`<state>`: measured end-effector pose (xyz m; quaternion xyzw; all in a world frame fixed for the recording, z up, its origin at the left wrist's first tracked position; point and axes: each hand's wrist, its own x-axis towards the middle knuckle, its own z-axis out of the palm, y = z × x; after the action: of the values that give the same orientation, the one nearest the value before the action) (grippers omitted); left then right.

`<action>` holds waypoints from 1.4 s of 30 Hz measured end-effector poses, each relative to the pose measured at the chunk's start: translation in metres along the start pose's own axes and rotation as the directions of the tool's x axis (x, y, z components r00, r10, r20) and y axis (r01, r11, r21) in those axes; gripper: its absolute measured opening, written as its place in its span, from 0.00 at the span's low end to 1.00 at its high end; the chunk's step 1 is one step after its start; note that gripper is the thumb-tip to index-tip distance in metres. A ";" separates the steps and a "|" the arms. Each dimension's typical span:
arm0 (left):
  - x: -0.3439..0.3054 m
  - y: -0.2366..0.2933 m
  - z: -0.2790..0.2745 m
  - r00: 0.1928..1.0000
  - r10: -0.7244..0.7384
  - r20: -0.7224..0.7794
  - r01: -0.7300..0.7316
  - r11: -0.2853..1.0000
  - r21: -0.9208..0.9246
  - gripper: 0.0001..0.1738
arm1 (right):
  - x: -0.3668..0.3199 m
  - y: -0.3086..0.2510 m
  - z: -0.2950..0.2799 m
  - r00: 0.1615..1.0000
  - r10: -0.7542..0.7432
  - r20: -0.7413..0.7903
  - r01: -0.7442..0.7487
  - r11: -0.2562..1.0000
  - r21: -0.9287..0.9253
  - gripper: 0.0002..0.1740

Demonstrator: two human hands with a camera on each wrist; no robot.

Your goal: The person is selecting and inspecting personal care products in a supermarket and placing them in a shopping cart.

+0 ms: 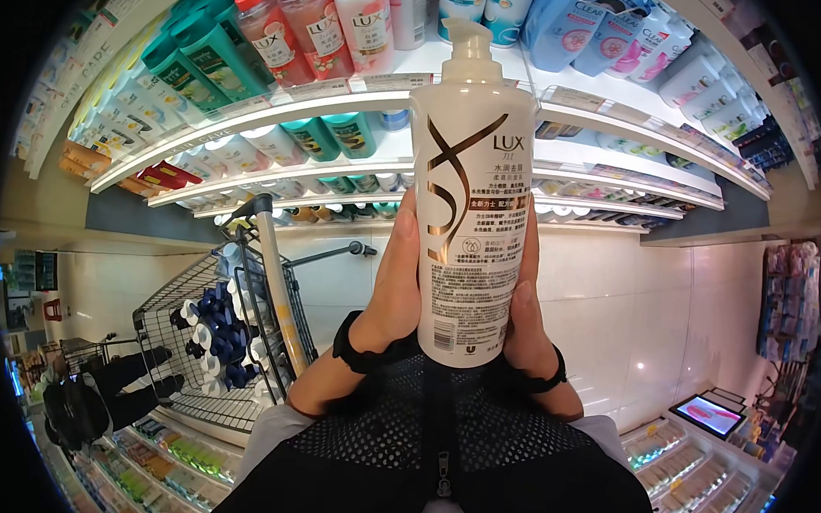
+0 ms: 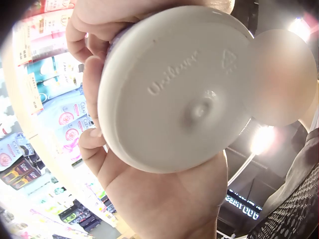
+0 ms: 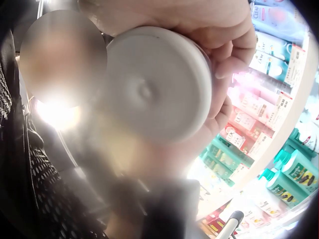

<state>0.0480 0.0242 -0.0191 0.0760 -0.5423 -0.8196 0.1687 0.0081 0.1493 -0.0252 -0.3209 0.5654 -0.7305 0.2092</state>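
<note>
Between both hands, a white LUX pump bottle (image 1: 471,286) stands almost upright in the head view, its printed label facing the camera and its pump top (image 1: 472,55) uppermost. My left hand (image 1: 397,288) holds its left side. The right hand (image 1: 527,324) grips the opposite side. In the left wrist view the bottle's round base (image 2: 164,99) shows raised "Unilever" lettering, and fingers curl round its far side. From the right wrist, the same base (image 3: 154,89) appears with curled fingers (image 3: 237,57) behind its edge.
Shelves (image 1: 344,99) of shampoo and body wash bottles span the front, including red LUX bottles (image 1: 271,44) and green bottles (image 1: 214,55). A wire shopping cart (image 1: 155,315) with several bottles stands at left. A lit screen (image 1: 708,414) is at lower right. Another person (image 1: 80,408) is at far left.
</note>
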 end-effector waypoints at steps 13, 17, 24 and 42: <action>0.001 0.004 0.004 0.990 0.091 0.108 -0.099 0.993 0.069 0.28 | -0.004 -0.002 -0.009 0.997 -0.072 0.023 0.074 0.993 -0.090 0.43; 0.001 0.002 0.006 0.987 0.110 0.114 -0.123 0.986 0.111 0.28 | -0.007 -0.002 -0.010 0.996 -0.091 0.006 0.091 0.991 -0.094 0.43; -0.001 -0.001 0.007 0.984 0.136 0.116 -0.149 0.982 0.113 0.29 | -0.011 -0.001 -0.012 0.997 -0.083 0.003 0.083 0.995 -0.063 0.43; 0.003 0.015 0.004 0.972 0.062 0.225 -0.128 0.949 0.289 0.30 | -0.006 -0.013 -0.010 1.000 0.022 0.000 -0.022 1.000 0.009 0.43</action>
<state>0.0474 0.0212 -0.0042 -0.0137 -0.6789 -0.7215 0.1355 0.0063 0.1636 -0.0153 -0.3137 0.5655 -0.7307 0.2186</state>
